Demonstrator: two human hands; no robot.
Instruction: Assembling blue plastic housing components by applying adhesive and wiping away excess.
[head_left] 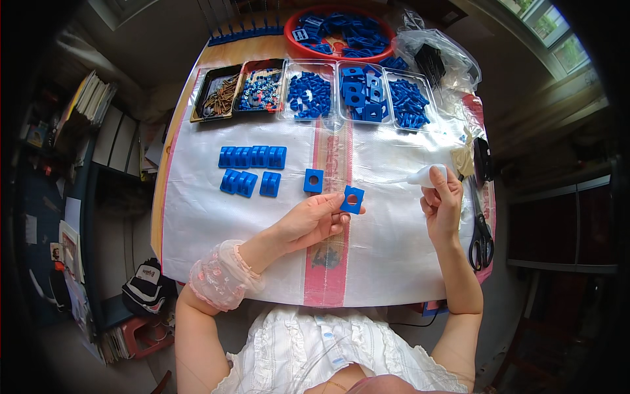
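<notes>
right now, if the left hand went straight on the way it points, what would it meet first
The left hand, blue plate first, would probably meet the white bottle in the right hand, but depth is unclear.

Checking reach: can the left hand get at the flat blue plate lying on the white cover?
Likely yes: the flat blue plate lies uncovered, just beyond the left hand. But that hand holds another blue piece, which would probably hinder a clean grip.

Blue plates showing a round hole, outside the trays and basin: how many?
2: one loose plate lies on the cloth; the held plate is in the left hand. Any holes in the blue blocks further left can't be made out.
</notes>
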